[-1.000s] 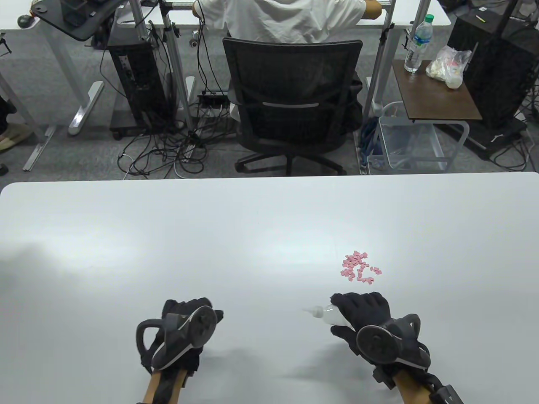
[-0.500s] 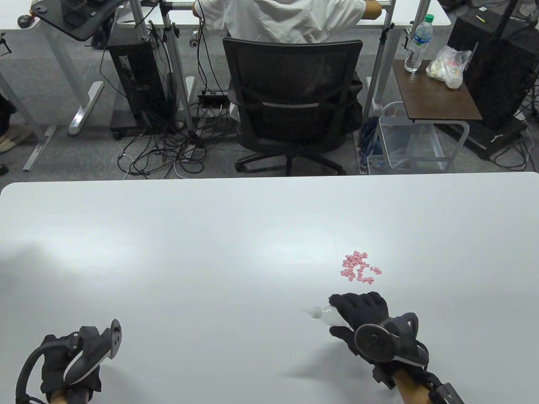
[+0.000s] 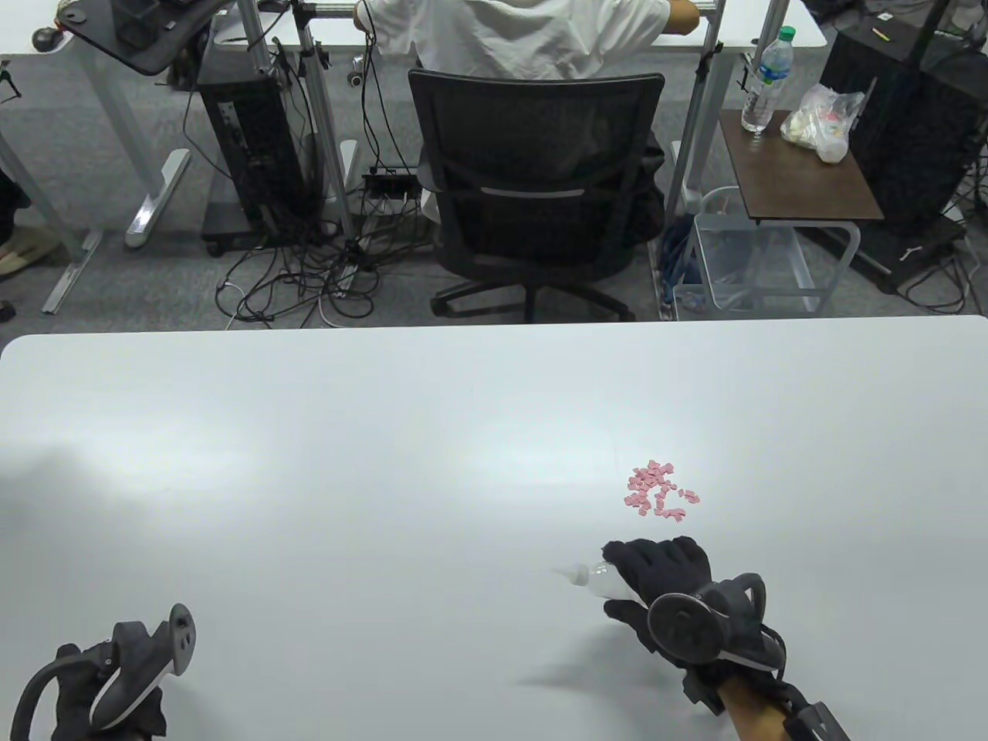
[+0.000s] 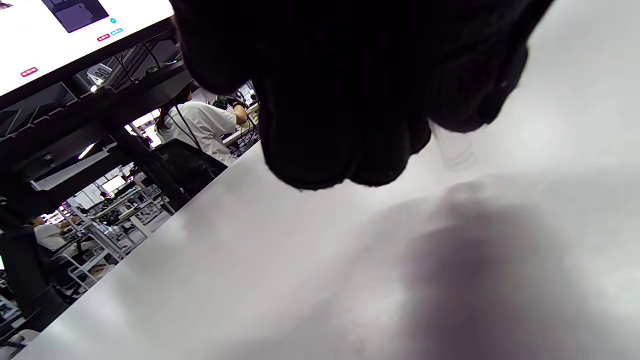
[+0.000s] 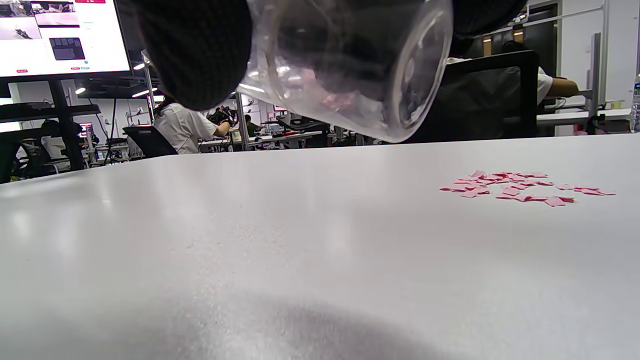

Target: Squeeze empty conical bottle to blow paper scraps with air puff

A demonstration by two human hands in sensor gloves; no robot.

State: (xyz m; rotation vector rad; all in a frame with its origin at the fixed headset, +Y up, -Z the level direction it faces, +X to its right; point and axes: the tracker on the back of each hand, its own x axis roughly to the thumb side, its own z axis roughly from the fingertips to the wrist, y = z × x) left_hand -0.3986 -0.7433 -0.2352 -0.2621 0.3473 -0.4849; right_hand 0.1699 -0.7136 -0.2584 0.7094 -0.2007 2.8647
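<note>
- Left hand at near bench corner, fingers apparently curled, holding nothing; view poor.
- Right hand grips conical bottle, nozzle pointing left, away from scraps.
- Paper scraps heaped just beyond, undisturbed: aiming and squeezing remain.

White table, pink paper scraps lying on it

table view: high, facing down | wrist views: low, close | shared: table
</note>
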